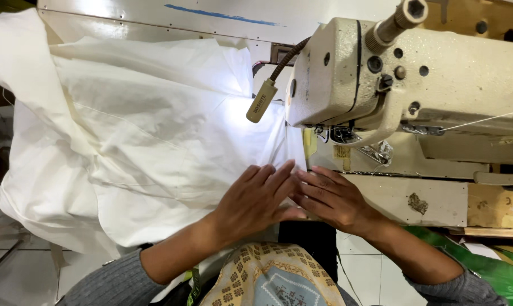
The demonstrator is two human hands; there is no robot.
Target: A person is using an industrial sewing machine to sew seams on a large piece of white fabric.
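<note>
Our left hand [255,199] flat, fingers spread, pressing white fabric [143,141] on sewing table [403,195]; our right hand [331,195] flat beside it, fingertips touching, gripping nothing, below cream sewing machine [381,73]; small lamp [262,101] lights cloth.

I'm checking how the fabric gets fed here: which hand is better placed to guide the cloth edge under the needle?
Probably the right hand: it lies at the cloth edge, directly below the needle area of the sewing machine. The left hand rests flat farther left on the cloth, better placed for holding it flat.
</note>
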